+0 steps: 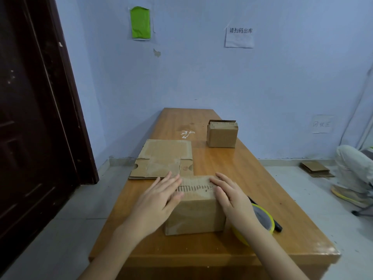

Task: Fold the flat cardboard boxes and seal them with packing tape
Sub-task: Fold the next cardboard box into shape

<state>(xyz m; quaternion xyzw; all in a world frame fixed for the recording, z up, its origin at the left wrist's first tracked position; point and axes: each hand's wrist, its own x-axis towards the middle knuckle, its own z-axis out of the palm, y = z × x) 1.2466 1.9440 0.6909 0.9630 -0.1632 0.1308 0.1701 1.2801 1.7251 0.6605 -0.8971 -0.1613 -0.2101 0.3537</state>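
A folded cardboard box [195, 215] stands near the front of the wooden table [262, 178], its top flaps closed along a seam. My left hand [159, 201] lies flat on the left part of the top, fingers straight. My right hand [230, 197] presses flat on the right part. A yellow roll of packing tape [262, 219] lies just right of the box, partly hidden by my right forearm. A flat cardboard box [163, 158] lies at the table's left edge behind the folded one.
Another folded box [222, 134] stands at the far right of the table. A black pen [276, 227] lies beside the tape. A dark door [30, 118] is to the left. On the floor at right are flat cardboard [315, 168] and a person's leg [353, 170].
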